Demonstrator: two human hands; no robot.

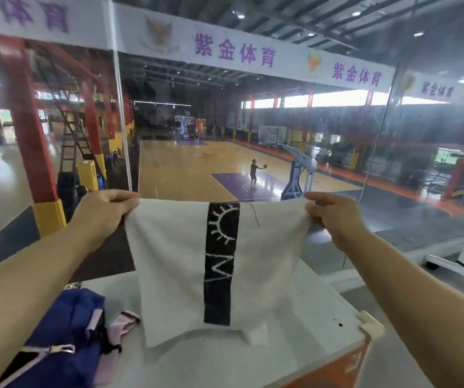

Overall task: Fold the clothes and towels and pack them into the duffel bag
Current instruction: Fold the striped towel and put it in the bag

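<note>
You are holding the white terry towel with the black patterned stripe above the white bench, left hand and right hand fingers pinching its top corners; the blue fabric duffel bag is lying lower left.

The white towel, with a black patterned stripe running down its middle, is hanging upright and spread wide, pinched at both top corners. The blue bag, trimmed in pink, is lying just beside its lower left edge.
</note>
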